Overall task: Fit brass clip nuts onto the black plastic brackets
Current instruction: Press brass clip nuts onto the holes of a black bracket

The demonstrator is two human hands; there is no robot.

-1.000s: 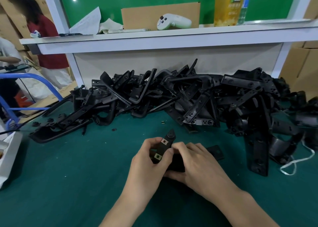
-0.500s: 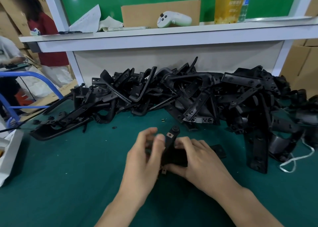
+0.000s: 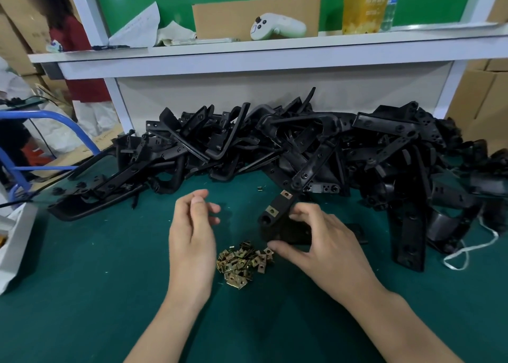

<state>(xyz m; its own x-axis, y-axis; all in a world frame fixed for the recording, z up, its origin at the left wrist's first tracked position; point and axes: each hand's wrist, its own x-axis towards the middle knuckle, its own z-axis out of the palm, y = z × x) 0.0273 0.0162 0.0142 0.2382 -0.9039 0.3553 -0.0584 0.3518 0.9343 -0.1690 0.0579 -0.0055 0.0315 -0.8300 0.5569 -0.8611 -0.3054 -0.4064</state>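
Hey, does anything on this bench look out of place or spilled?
One brass clip nut lies alone on the green mat beside the bracket pile, apart from the heap of clip nuts beside the held bracket. Nothing else stands out.

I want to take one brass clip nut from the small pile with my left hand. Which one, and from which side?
Probably the clip nut at the near edge of the brass pile: it lies flat and juts clear of the rest. Pinch its two side edges from above, coming from the left, where the left hand looks empty; the right hand holds the bracket.
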